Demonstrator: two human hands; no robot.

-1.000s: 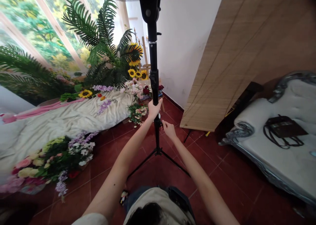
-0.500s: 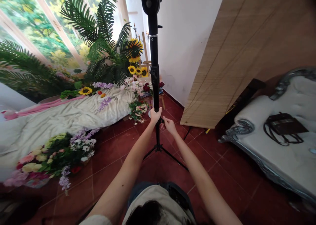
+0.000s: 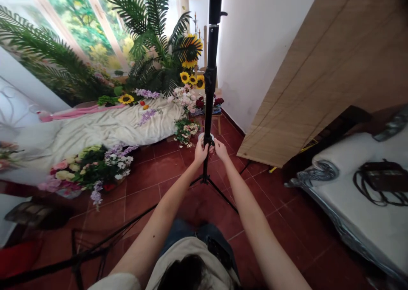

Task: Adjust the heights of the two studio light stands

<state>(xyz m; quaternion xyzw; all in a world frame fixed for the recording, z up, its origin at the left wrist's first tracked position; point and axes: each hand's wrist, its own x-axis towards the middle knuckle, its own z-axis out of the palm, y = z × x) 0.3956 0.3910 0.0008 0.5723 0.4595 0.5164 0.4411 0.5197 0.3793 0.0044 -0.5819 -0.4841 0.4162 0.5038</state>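
Observation:
A tall black tripod stand point(image 3: 209, 94) rises straight up in front of me, its thin pole running past the top of the view. Its spread legs point(image 3: 207, 179) rest on the tiles. My left hand point(image 3: 200, 153) is closed around the lower pole. Just beside it, my right hand point(image 3: 220, 150) pinches a small fitting on the pole's right side. Both arms reach forward from the bottom of the view.
Red floor tiles point(image 3: 153, 171) run underfoot. On the left lie a white draped cloth point(image 3: 105, 130), flower bunches point(image 3: 92, 167) and palm fronds point(image 3: 146, 39). A wooden blind panel point(image 3: 296, 94) leans on the right, beside a white sofa point(image 3: 350, 184) holding a black bag point(image 3: 381, 179).
My hands have come closer together on the pole. The whole scene has shifted right and down in view, and more of the floor shows at the lower left.

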